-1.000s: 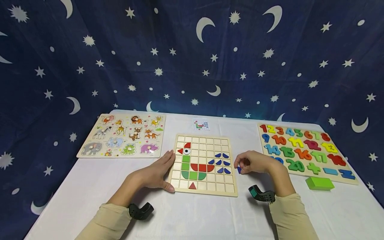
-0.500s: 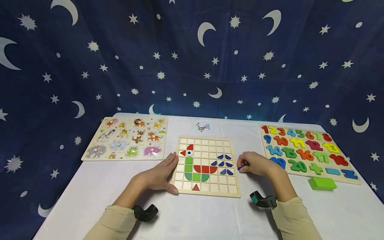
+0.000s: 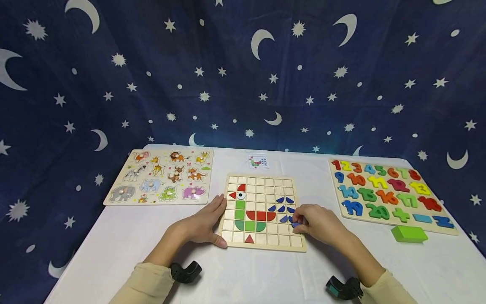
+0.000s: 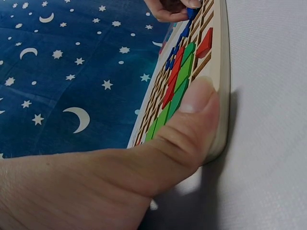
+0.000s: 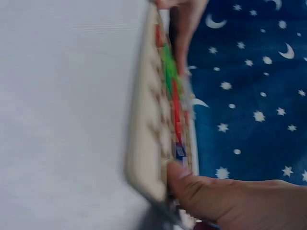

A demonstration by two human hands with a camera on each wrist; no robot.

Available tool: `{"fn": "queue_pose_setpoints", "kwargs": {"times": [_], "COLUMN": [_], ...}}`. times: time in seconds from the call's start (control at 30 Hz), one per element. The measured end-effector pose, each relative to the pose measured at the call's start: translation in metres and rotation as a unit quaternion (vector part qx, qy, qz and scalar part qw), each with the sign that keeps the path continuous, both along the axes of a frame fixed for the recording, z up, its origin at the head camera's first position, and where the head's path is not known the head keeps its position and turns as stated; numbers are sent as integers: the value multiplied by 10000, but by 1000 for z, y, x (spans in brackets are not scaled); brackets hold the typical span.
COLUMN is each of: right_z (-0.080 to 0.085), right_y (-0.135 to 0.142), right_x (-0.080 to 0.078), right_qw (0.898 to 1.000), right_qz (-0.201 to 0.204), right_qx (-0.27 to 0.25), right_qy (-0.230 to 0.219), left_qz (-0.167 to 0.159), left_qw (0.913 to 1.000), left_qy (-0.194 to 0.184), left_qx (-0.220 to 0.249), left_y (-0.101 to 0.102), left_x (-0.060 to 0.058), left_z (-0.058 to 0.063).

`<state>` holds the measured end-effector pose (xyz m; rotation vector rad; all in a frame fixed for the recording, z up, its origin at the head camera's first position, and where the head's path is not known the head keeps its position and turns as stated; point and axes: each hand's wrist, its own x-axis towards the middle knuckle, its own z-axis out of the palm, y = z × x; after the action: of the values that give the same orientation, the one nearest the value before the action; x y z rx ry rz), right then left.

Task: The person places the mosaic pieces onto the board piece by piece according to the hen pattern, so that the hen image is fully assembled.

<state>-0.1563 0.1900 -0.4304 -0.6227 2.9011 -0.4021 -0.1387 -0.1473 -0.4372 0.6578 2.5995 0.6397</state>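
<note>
A wooden grid board [image 3: 271, 248] lies on the white table, bearing a bird figure of red, green and blue pieces around a round eye tile [image 3: 241, 195]. Along its left edge rests my left hand [image 3: 201, 226], fingers stretched and thumb on the near-left corner; in the left wrist view the thumb [image 4: 192, 108] presses the frame. My right hand [image 3: 320, 221] pinches a small blue curved puzzle piece [image 3: 295, 225] over the board's right column, beside several similar blue pieces [image 3: 281, 208]. Fingertips partly cover the held piece. The right wrist view is blurred.
A small pattern card [image 3: 258, 161] with the bird drawing lies behind the board. An animal peg puzzle [image 3: 159, 177] is at the left. At the right are a number puzzle [image 3: 395, 196] and a green block [image 3: 409, 234]. A starry cloth [image 3: 243, 105] hangs behind the table.
My right hand has moved left from the table beside the board to over its right column, carrying the blue piece. The left hand stays at the board's left edge.
</note>
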Motion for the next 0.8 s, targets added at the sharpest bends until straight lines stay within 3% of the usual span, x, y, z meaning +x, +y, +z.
{"fn": "queue_pose_setpoints", "kwargs": {"times": [0.27,0.57,0.8], "right_z": [-12,-10,-8], "right_y": [4,4,1], "right_x": [7,17,23], "right_qw": [9989,9982,9981], "right_qz": [-356,-224,-472], "right_qx": [-272,-473,-375], "right_qy": [97,279,128], "left_qz": [-29,30,28], "left_qw": [10000,10000,10000], "left_qy": [13,-31,-41], "left_qx": [21,-53,-32], "left_y": [0,-2,0], "left_x": [1,-1,-1], "left_z": [1,1,-1]}}
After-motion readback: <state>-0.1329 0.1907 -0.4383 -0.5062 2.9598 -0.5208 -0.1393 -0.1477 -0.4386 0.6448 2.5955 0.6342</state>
